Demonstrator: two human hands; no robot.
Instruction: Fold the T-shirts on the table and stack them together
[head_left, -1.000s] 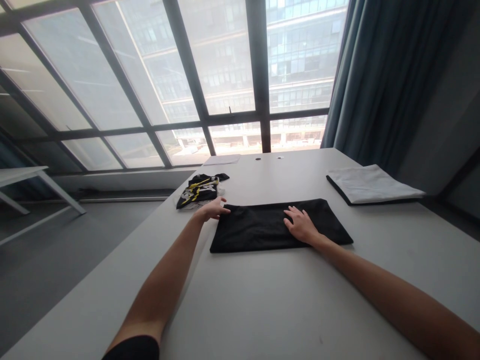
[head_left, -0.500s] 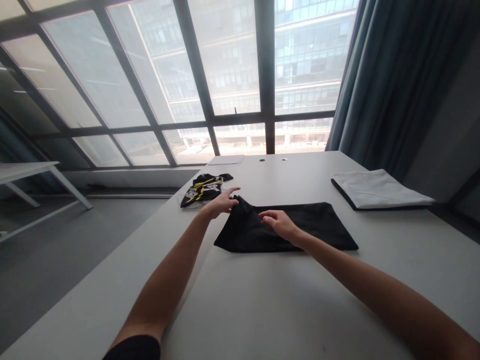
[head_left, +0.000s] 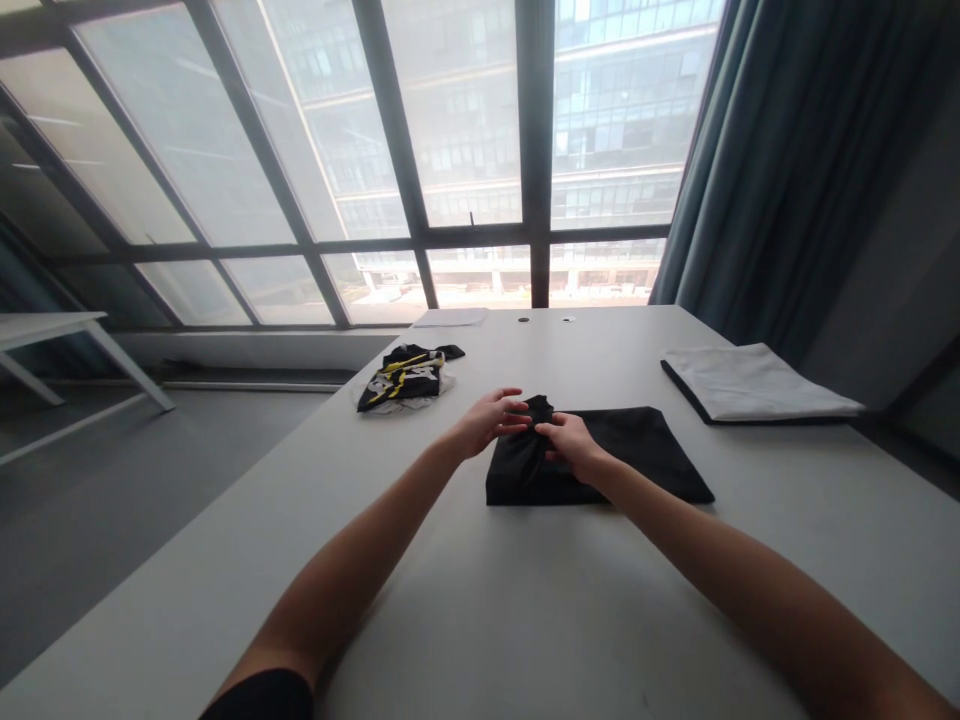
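Observation:
A folded black cloth (head_left: 637, 450) lies on the white table (head_left: 510, 600) in front of me. Its left end is turned over toward the middle, and a bunched tip stands up there. My right hand (head_left: 574, 445) pinches the cloth near this tip, thumb and fingers together. Just left of it, my left hand (head_left: 491, 420) is at the turned-over end with its fingers apart; whether it still touches the fabric is hard to see.
A black, yellow and white garment (head_left: 405, 378) lies in clear plastic at the left table edge. On the right rests a folded white cloth (head_left: 757, 382) with a black underside. A white sheet (head_left: 450, 317) lies at the far edge. Another table (head_left: 52, 325) stands left.
My left hand has carried the cloth's left end rightward over the middle, and its fingers have spread. My right hand has moved slightly right and closed on the turned-over part.

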